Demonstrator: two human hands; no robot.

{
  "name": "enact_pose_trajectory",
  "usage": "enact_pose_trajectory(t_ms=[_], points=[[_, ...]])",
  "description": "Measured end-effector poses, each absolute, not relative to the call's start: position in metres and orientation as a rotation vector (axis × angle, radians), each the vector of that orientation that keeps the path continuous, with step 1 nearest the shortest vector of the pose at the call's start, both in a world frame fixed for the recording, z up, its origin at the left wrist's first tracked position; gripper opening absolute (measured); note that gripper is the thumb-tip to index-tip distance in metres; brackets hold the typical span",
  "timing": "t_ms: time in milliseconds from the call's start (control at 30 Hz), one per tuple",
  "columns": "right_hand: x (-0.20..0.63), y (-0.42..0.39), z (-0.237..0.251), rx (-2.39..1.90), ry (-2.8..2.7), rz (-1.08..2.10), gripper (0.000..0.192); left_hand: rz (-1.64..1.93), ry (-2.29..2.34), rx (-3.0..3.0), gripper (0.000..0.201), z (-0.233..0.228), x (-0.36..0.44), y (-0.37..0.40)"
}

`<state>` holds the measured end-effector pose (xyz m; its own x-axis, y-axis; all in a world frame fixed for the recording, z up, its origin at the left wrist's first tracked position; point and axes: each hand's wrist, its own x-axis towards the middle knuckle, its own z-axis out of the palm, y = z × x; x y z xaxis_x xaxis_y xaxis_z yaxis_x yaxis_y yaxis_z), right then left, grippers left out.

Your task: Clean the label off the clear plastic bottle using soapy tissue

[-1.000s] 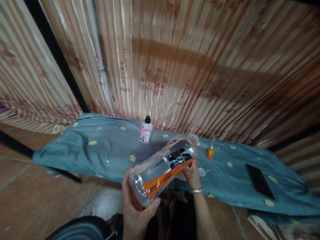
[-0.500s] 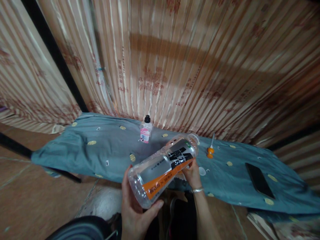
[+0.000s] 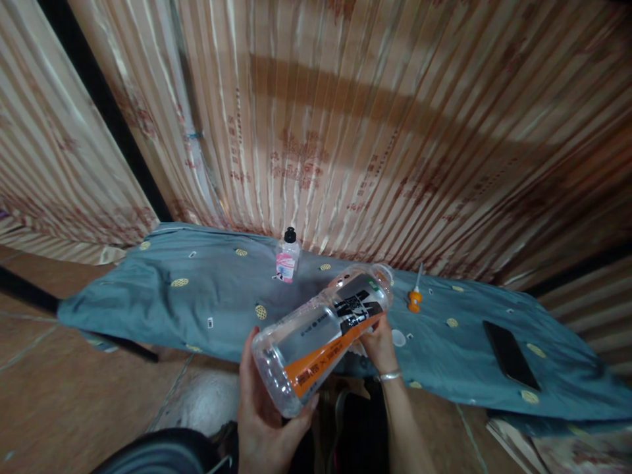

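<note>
Left hand (image 3: pixel 264 421) gripping base of clear ribbed plastic bottle (image 3: pixel 323 329); right hand (image 3: pixel 380 343) pinching its orange label at 3 o'clock.

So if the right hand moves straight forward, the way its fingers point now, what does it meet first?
The right hand already touches the clear bottle, so that stays in its way. Past the bottle, the line probably runs over the blue cloth toward the small pink-labelled bottle, though depth is hard to judge.

Place: a home room
Signs: pleated patterned curtain (image 3: pixel 345 131), blue cloth (image 3: pixel 197 296) over a low table, tiled floor (image 3: pixel 59 395)
</note>
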<state>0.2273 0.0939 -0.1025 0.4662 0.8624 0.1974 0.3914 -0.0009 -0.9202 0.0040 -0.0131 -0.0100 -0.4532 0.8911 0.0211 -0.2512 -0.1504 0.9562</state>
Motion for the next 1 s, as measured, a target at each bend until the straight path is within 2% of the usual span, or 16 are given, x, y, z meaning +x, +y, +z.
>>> enact_pose_trajectory(t_ms=[367, 600, 833, 1000], points=[[0.227, 0.093, -0.101, -1.658, -1.091, 0.526, 0.058, 1.723, 1.259, 0.804, 0.108, -0.008, 0.003, -0.013], [0.224, 0.092, -0.096, -1.746, -1.084, 0.52, 0.069, 1.733, 1.247, 0.673, 0.082, -0.004, 0.009, -0.013], [0.224, 0.093, -0.098, -1.714, -1.11, 0.463, 0.054, 1.741, 1.25, 0.667, 0.076, 0.003, 0.011, -0.014], [0.225, 0.093, -0.099, -1.673, -1.127, 0.455, 0.053, 1.738, 1.245, 0.629, 0.084, 0.004, 0.012, -0.014]])
